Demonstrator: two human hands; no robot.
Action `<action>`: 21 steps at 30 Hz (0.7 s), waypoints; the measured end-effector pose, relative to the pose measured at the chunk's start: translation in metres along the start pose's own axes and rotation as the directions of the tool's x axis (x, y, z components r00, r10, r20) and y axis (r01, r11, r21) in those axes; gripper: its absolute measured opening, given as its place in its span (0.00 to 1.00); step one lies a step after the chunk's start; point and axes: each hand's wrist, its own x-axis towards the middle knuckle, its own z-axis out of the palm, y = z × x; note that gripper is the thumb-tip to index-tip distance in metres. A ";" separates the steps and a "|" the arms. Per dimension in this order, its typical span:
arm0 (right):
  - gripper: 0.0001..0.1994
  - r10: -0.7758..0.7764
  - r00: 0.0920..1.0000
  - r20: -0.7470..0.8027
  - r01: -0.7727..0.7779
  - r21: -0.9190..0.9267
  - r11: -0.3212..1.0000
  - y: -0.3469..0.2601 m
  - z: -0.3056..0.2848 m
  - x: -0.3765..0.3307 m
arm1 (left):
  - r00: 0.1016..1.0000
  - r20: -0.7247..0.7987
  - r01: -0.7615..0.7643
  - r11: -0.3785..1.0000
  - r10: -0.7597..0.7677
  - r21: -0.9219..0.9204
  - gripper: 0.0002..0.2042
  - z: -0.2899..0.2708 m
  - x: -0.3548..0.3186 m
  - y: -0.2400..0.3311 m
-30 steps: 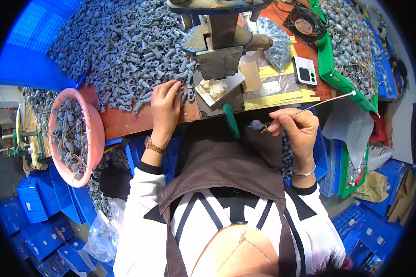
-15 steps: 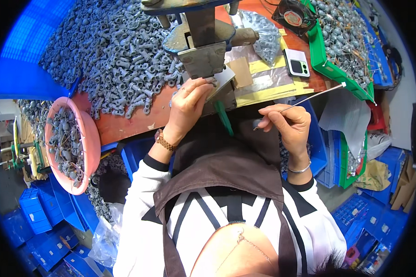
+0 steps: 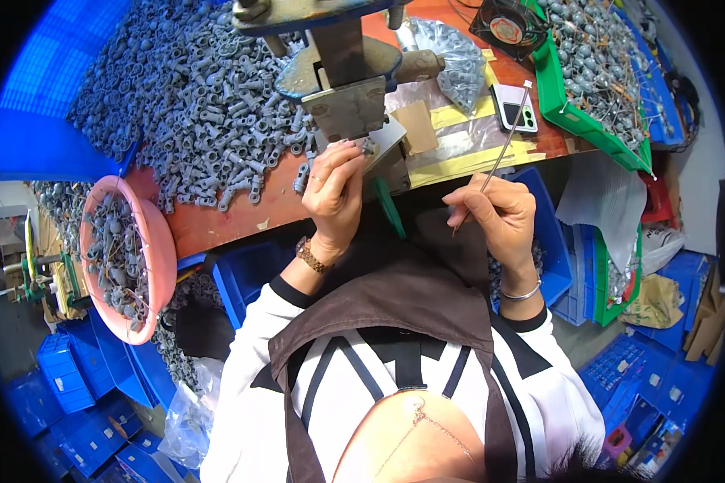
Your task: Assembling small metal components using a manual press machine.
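Note:
My left hand (image 3: 336, 189) is closed, its fingertips pinching a small grey part (image 3: 368, 148) just below the head of a bench press (image 3: 348, 109). The part's exact shape is mostly hidden by the fingers. Off to the right, my right hand (image 3: 499, 213) is closed in a pinch on a thin cable (image 3: 506, 143). The cable rises from the fingers, with a small white connector (image 3: 528, 84) at its top end in front of a phone (image 3: 524, 117). Its lower end pokes out just under my fingertips.
A large heap of grey plastic fittings (image 3: 217, 105) covers the table's left side. A pink basin (image 3: 163, 258) of wired parts stands at left, a green tray (image 3: 572, 121) of similar parts at right. Near the back sit a small fan (image 3: 509, 30) and a bag of grey parts (image 3: 451, 64).
The cable has swung from slanting right to standing nearly upright. A grey piece seen at my right fingertips no longer shows there. My left hand has shifted slightly right and nearer to me.

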 end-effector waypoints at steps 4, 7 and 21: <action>0.12 -0.005 1.000 0.023 0.005 -0.001 1.000 0.004 -0.002 -0.003 | 0.991 0.119 0.053 0.991 -0.068 0.126 0.07 0.003 0.007 0.006; 0.13 0.044 0.999 0.014 -0.044 0.008 0.999 0.000 0.002 -0.001 | 0.939 0.322 0.049 0.972 -0.123 0.228 0.08 -0.006 0.020 0.020; 0.06 0.287 0.919 0.272 -0.277 -0.074 0.958 0.005 0.020 0.008 | 0.945 0.196 0.124 0.841 -0.262 0.526 0.10 -0.078 -0.016 -0.023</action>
